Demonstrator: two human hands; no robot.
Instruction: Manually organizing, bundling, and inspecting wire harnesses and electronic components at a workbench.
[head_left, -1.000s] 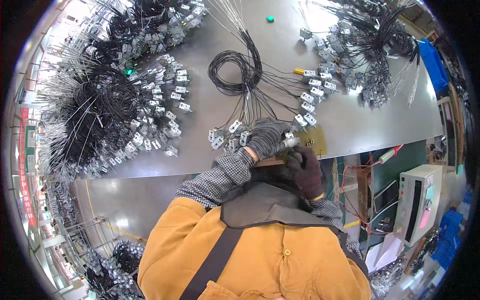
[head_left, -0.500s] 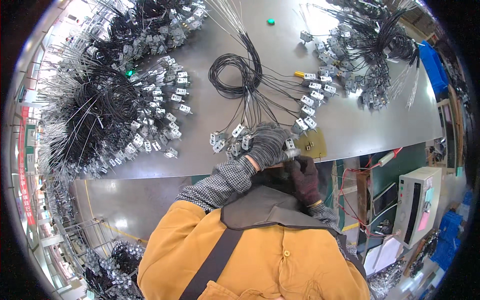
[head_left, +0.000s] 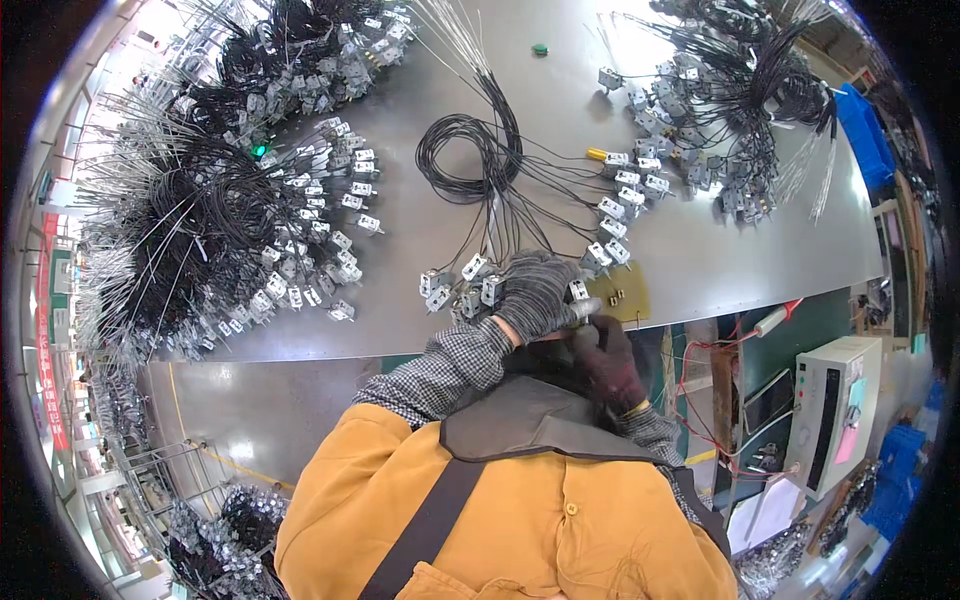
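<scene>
My left hand (head_left: 537, 291), in a grey striped knit glove, is closed at the table's front edge on a small grey-white box-shaped part (head_left: 578, 290) with a black wire. My right hand (head_left: 611, 362), in a dark maroon glove, sits just below and right of it, fingers curled; what they grip is hidden. A coiled bundle of black wires (head_left: 455, 152) lies beyond my hands, bare silvery ends pointing away. More of the box parts (head_left: 613, 207) fan out on its wires to the right, and others (head_left: 437, 289) lie left of my left hand.
A tan board (head_left: 632, 292) with small brass-coloured pieces lies beside my hands. Large heaps of wired parts cover the table's left (head_left: 215, 220) and far right (head_left: 750, 110). A beige box-shaped device (head_left: 838, 410) with red leads stands at lower right. One part has a yellow sleeve (head_left: 597, 155).
My right hand has turned slightly and its fingers have shifted left, below my left fingertips. My left hand stays nearly in place. The small green light at the far middle has dimmed.
</scene>
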